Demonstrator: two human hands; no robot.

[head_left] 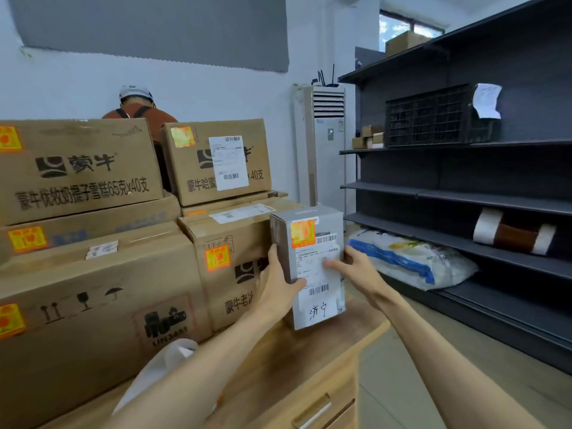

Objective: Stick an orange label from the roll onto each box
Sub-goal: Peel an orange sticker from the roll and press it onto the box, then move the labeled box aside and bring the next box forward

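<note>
A small grey box (322, 218) stands upright on the wooden table (322, 360), with an orange label (302, 233) stuck at its upper front and a white shipping label below. My left hand (280, 284) grips the box's left side. My right hand (356, 266) rests on its right side, fingers flat on the shipping label. Stacked brown cartons to the left each carry an orange label, such as the one on the nearest carton (218, 257) and on the upper carton (182, 136). The label roll is not visible.
A white plastic bag (161, 366) lies under my left forearm. Another person (136, 102) stands behind the cartons. Dark metal shelves (464, 193) fill the right side, holding a white sack (411, 258). A standing air conditioner (325, 144) is at the back.
</note>
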